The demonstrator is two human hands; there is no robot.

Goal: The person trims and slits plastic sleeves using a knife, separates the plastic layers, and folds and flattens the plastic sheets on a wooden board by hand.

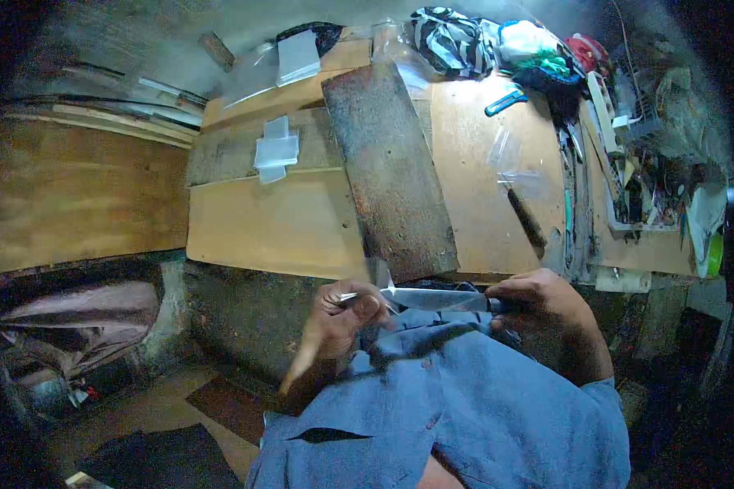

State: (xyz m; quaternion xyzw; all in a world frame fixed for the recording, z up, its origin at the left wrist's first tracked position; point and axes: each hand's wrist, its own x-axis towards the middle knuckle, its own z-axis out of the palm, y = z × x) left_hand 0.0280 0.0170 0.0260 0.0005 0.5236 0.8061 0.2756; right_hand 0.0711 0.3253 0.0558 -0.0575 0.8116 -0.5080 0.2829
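My right hand point(544, 303) is closed around the dark handle of a knife point(444, 299), held level in front of my chest with its blade pointing left. Near the blade's tip, my left hand point(347, 316) pinches a thin, pale, shiny piece point(381, 274), partly see-through. Its exact kind is hard to make out, and the fingers cover part of it. Both hands are just above my lap, at the near edge of the worktable. Beyond the blade lies a long worn wooden board point(390, 163), slanting across the table.
Small clear sheets point(277, 152) lie left of the board, with a white stack point(298, 59) behind. To the right are a blue cutter point(506, 102), clear plastic pieces point(506, 149) and a dark narrow bar point(527, 220). Bags point(453, 41) crowd the back; a cluttered tray point(648, 204) stands far right.
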